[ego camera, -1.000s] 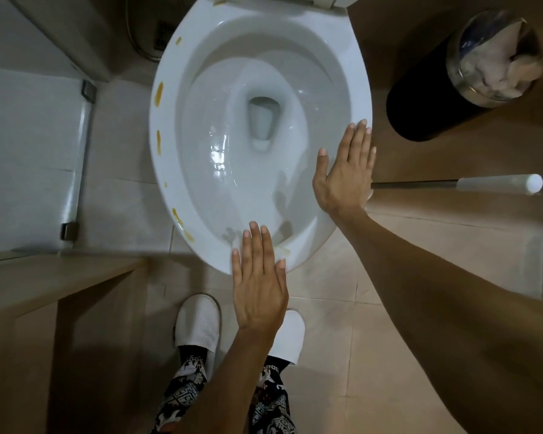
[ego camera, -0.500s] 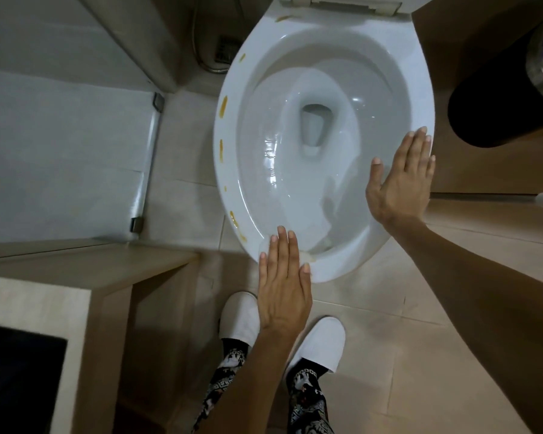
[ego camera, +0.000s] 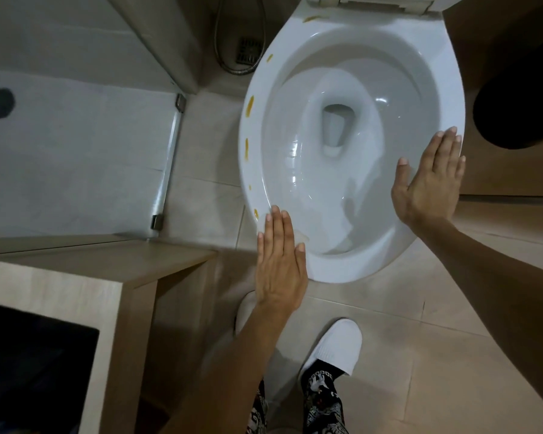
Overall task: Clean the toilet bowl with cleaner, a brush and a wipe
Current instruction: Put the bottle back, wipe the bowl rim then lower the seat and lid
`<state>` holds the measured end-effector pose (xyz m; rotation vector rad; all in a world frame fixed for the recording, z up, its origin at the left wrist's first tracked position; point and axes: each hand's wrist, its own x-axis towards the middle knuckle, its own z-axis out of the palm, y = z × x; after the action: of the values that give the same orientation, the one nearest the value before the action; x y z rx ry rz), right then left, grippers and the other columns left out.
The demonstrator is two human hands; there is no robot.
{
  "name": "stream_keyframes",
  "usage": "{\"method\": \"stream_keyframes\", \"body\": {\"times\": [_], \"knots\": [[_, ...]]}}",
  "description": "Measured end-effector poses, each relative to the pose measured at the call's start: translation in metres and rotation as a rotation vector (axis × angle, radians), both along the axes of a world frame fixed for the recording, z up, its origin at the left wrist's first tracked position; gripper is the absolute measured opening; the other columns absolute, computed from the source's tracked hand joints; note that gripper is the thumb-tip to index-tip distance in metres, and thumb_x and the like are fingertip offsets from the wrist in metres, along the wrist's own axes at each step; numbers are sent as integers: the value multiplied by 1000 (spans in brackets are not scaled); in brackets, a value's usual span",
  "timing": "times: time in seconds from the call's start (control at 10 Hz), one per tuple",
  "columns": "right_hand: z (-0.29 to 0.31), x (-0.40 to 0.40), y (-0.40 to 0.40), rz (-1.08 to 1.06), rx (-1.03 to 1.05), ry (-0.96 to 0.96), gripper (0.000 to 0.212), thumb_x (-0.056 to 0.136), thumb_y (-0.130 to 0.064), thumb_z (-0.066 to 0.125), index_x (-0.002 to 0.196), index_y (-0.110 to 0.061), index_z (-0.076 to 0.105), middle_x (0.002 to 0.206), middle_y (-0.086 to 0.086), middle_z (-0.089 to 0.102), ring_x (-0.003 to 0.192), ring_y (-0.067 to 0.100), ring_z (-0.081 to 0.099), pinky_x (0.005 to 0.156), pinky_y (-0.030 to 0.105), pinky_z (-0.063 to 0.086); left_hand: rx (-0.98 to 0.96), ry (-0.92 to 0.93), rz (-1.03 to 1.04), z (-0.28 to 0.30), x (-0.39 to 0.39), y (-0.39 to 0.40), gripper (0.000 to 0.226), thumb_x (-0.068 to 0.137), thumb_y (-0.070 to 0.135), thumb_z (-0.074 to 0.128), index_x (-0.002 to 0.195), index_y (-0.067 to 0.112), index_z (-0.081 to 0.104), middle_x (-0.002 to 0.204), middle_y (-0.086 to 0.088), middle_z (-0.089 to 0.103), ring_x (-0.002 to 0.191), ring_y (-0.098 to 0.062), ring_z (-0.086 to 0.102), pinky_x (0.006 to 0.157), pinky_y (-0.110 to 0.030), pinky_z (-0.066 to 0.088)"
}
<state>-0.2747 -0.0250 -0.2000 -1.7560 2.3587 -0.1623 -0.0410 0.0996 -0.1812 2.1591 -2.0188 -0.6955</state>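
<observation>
The white toilet bowl (ego camera: 351, 267) stands open below me, with several yellow-brown stains (ego camera: 250, 107) along its left rim. My left hand (ego camera: 279, 261) lies flat with straight fingers on the front-left rim; a pale scrap that may be a wipe (ego camera: 302, 237) shows beside its fingers. My right hand (ego camera: 427, 186) presses flat on the right rim, fingers straight. Neither hand grips anything. No brush or cleaner bottle is in view.
A wooden counter (ego camera: 132, 270) with a dark basin (ego camera: 29, 364) fills the lower left. A glass shower panel (ego camera: 166, 158) and a hose (ego camera: 232, 57) stand at the left. A black bin (ego camera: 521, 114) sits right of the bowl. My white slippers (ego camera: 333, 346) are on the tiled floor.
The view has swung left, so the bowl now sits further right and the bin and brush handle left the frame. My left hand slid leftward along the front rim; the right stayed on the right rim.
</observation>
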Motion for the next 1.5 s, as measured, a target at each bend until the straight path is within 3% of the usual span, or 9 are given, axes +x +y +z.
{"method": "stream_keyframes", "body": {"times": [0.1,0.4,0.7,0.9,1.1,1.3,1.5], "knots": [[0,0,0,-5,-1,3,70,99,-44,23,153,-5,0,161,13,-4,149,23,-6,121,42,0,14,67,-40,1,7,6,56,100,30,14,150,10,-3,158,-3,-9,145,-10,-15,117,-27,-12],[0,1,-1,-13,-3,12,70,100,-44,24,153,-5,2,161,13,-2,149,23,-5,121,42,2,19,38,-97,-5,41,-57,59,96,34,10,147,12,-11,156,1,-16,143,-9,-19,116,-25,-13],[2,2,0,-16,2,19,69,100,-43,25,153,-4,2,161,13,-2,149,23,-4,121,41,1,39,82,-122,-2,30,-11,58,100,33,12,149,9,-7,158,-5,-13,145,-13,-15,119,-32,-6],[2,2,0,-22,-1,12,69,99,-44,23,153,-5,2,161,12,-2,149,23,-4,121,41,2,15,39,-25,-4,34,-49,61,96,37,6,147,10,-13,155,-2,-20,142,-12,-22,118,-28,-10],[2,2,0,-15,9,16,70,99,-45,21,153,-6,1,161,12,-3,149,23,-5,121,42,2,0,35,65,-6,41,-87,61,101,31,19,150,5,-6,158,-10,-12,144,-16,-16,120,-34,0],[2,3,0,-22,-3,8,70,98,-45,21,153,-5,3,161,13,-1,149,23,-3,121,42,3,2,119,61,-1,53,-67,58,98,34,16,144,16,-16,151,5,-22,141,-8,-19,114,-23,-11],[1,3,0,-23,12,17,70,98,-46,20,153,-6,2,161,12,-2,149,23,-4,121,42,2,-14,138,36,-3,57,-66,56,99,28,17,145,19,-13,153,7,-18,143,-7,-15,114,-23,-8]]}}
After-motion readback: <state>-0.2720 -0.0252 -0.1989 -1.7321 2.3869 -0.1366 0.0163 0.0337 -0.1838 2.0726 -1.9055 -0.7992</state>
